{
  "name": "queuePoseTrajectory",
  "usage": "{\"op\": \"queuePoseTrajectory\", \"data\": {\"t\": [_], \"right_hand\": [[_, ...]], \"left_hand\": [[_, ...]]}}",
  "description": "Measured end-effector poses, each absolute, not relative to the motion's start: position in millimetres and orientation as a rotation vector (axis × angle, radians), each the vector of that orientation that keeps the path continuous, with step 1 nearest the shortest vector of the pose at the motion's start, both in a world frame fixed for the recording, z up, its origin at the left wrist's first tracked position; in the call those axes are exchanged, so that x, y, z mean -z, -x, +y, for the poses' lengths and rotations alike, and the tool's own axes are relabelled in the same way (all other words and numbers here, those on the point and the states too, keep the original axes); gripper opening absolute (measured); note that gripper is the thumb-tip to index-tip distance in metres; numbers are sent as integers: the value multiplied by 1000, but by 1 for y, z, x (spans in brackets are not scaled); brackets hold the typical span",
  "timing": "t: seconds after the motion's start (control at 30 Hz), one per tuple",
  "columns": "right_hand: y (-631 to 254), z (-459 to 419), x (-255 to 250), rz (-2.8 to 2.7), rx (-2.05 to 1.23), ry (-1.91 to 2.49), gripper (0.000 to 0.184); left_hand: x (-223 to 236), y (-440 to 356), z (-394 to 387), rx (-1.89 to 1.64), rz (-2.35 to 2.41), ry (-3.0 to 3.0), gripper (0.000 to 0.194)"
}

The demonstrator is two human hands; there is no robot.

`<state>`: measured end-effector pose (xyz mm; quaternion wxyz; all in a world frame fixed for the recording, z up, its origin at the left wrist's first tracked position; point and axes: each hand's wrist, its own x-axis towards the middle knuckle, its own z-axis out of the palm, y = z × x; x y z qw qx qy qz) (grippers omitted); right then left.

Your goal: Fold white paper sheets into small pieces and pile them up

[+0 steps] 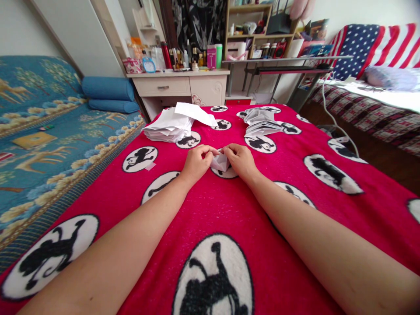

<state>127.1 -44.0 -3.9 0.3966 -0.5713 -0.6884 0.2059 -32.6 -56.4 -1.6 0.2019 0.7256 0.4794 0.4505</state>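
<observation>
Between my two hands is a small folded piece of white paper (220,162), held just above the red cloth. My left hand (199,162) pinches its left edge with thumb and forefinger. On the opposite side, the fingers of my right hand (240,160) are closed on the paper's right edge. Beyond my left hand lies a thick stack of white paper sheets (170,127), its top sheet askew. Past my right hand sits a pile of folded papers (261,122).
A red blanket with black-and-white monkey ovals (210,210) covers the surface. A small paper scrap (150,166) lies at left. A blue patterned sofa (65,144) stands on the left, a white dresser (173,85) at the back, and a bed (377,100) on the right.
</observation>
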Motion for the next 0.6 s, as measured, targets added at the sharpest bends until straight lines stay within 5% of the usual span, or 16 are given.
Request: {"op": "queuePoseTrajectory", "data": {"t": [0.6], "right_hand": [[-127,-44,3,-1760,-517,1453,32]], "left_hand": [[2,32,-56,-1269,1337,-2014,29]]}}
